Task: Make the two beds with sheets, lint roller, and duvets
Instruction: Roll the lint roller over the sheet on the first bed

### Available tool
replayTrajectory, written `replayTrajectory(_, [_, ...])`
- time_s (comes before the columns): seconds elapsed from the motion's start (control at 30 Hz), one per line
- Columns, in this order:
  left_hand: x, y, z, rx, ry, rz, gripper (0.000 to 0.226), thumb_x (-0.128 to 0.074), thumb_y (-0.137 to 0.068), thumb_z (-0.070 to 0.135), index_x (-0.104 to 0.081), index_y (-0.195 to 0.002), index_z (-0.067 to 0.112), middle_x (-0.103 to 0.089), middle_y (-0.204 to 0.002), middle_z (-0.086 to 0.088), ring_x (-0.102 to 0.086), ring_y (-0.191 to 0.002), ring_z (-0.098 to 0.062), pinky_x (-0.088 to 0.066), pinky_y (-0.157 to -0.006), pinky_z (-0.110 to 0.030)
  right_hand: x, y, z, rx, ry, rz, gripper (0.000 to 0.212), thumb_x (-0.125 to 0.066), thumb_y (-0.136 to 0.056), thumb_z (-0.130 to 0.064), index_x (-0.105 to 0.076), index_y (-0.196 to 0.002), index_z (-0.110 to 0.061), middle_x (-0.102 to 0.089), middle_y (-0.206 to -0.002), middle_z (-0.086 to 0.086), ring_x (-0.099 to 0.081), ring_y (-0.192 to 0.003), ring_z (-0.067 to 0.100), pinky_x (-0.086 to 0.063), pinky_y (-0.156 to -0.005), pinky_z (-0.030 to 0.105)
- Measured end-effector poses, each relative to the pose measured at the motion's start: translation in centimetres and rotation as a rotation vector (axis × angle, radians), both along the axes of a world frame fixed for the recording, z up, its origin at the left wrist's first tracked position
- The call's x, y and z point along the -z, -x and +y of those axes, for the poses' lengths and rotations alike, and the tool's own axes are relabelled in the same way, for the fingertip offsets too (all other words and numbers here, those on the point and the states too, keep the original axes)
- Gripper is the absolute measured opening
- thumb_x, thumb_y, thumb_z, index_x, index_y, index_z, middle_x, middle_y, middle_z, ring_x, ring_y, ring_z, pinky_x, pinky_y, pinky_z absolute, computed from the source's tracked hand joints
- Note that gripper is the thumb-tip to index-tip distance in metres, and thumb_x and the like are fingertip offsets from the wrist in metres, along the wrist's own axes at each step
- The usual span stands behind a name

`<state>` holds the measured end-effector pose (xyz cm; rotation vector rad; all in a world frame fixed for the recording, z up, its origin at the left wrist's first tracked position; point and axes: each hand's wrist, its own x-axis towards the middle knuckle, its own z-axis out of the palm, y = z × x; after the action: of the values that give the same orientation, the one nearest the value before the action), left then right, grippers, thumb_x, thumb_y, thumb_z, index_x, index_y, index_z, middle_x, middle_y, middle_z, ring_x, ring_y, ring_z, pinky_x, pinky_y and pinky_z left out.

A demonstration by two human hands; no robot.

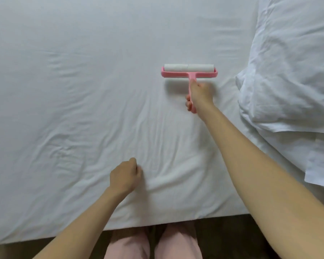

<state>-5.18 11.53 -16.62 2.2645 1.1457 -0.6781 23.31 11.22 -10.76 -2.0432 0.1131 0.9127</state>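
Lint roller (189,72), handle half hidden by right hand (200,94), left hand (124,176) fingers unseen

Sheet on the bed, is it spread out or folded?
Spread out: the sheet lies flat in one layer up to its near edge, with shallow creases around the left hand.

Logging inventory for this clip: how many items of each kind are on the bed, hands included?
Lint roller: 1
Sheet: 1
Pile of white bedding: 1
Hands: 2, left hand, right hand
Total: 5
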Motion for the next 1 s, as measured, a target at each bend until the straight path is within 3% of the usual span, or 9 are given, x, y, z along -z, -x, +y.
replayTrajectory(0.07, [-0.1,0.5,0.5,-0.041,-0.031,0.003,0.022,-0.037,-0.095,0.025,-0.036,-0.078,0.012,-0.044,-0.067,0.001,-0.040,-0.063,-0.021,-0.024,-0.050,-0.029,1.9,1.0,-0.2,-0.053,0.021,0.053,0.038,-0.039,-0.095,-0.050,-0.045,-0.085,-0.014,-0.044,-0.060,0.003,-0.037,-0.038,0.016,-0.030,-0.035,0.014])
replayTrajectory(0.2, [-0.6,3.5,2.0,-0.149,-0.096,0.035,0.021,-0.039,-0.096,0.027,-0.042,-0.082,0.012,-0.053,-0.076,-0.002,-0.047,-0.070,-0.024,-0.031,-0.056,-0.030,3.7,8.7,-7.7,-0.123,0.094,-0.022,0.032,-0.038,-0.097,-0.042,-0.043,-0.075,-0.020,-0.045,-0.059,0.004,-0.041,-0.040,0.017,-0.035,-0.037,0.022])
replayTrajectory(0.33, [-1.5,6.0,3.9,-0.276,-0.141,0.041,0.021,-0.039,-0.096,0.025,-0.045,-0.083,0.010,-0.053,-0.073,-0.001,-0.048,-0.069,-0.023,-0.029,-0.053,-0.030,2.5,17.4,-17.5,-0.128,0.217,0.029,0.025,-0.040,-0.098,-0.038,-0.054,-0.086,-0.020,-0.048,-0.056,0.006,-0.045,-0.046,0.020,-0.041,-0.043,0.029])
replayTrajectory(0.43, [-2.2,7.7,5.1,-0.354,-0.130,0.038,0.021,-0.039,-0.096,0.024,-0.045,-0.082,0.010,-0.053,-0.071,-0.001,-0.046,-0.065,-0.021,-0.029,-0.051,-0.029,0.2,20.8,-20.3,-0.052,0.333,0.037,0.026,-0.052,-0.093,-0.037,-0.061,-0.079,-0.017,-0.053,-0.048,0.009,-0.050,-0.047,0.027,-0.049,-0.054,0.041])
replayTrajectory(0.5, [-2.4,8.8,6.1,-0.377,-0.123,0.017,0.020,-0.039,-0.096,0.025,-0.045,-0.083,0.011,-0.054,-0.072,-0.001,-0.046,-0.065,-0.021,-0.031,-0.052,-0.029,-1.8,21.6,-19.0,0.055,0.296,0.039,0.030,-0.055,-0.094,-0.029,-0.060,-0.074,-0.007,-0.050,-0.047,0.015,-0.045,-0.043,0.025,-0.044,-0.048,0.033])
replayTrajectory(0.63, [-2.4,11.1,9.5,-0.396,-0.129,-0.019,0.021,-0.039,-0.096,0.026,-0.043,-0.080,0.013,-0.053,-0.071,0.001,-0.046,-0.064,-0.019,-0.031,-0.053,-0.029,-3.7,22.1,-10.2,0.132,0.076,0.029,0.030,-0.047,-0.098,-0.024,-0.048,-0.074,-0.006,-0.041,-0.054,0.013,-0.032,-0.031,0.016,-0.026,-0.032,0.017])
replayTrajectory(0.73, [-2.2,13.1,13.1,-0.391,-0.138,-0.046,0.022,-0.039,-0.096,0.025,-0.042,-0.079,0.012,-0.053,-0.071,0.000,-0.045,-0.063,-0.019,-0.031,-0.053,-0.029,-3.1,21.6,0.8,0.006,-0.072,0.050,0.030,-0.046,-0.098,-0.031,-0.047,-0.074,-0.012,-0.042,-0.056,0.006,-0.035,-0.036,0.014,-0.026,-0.032,0.019])
replayTrajectory(0.87, [-2.5,16.6,19.1,-0.390,-0.104,-0.139,0.021,-0.041,-0.096,0.026,-0.048,-0.082,0.011,-0.057,-0.075,-0.001,-0.051,-0.067,-0.020,-0.033,-0.053,-0.028,-2.5,21.8,17.6,-0.144,-0.234,-0.010,0.024,-0.048,-0.095,-0.026,-0.045,-0.074,-0.015,-0.046,-0.058,0.003,-0.039,-0.034,0.012,-0.026,-0.034,0.016])
replayTrajectory(1.0, [-2.6,21.3,25.3,-0.423,-0.061,-0.203,0.019,-0.045,-0.095,0.025,-0.052,-0.084,0.011,-0.058,-0.075,0.000,-0.055,-0.070,-0.020,-0.038,-0.056,-0.029,-1.5,23.1,31.4,-0.166,-0.280,-0.008,0.016,-0.044,-0.097,-0.030,-0.045,-0.102,-0.015,-0.051,-0.066,0.004,-0.041,-0.038,0.013,-0.031,-0.036,0.014])
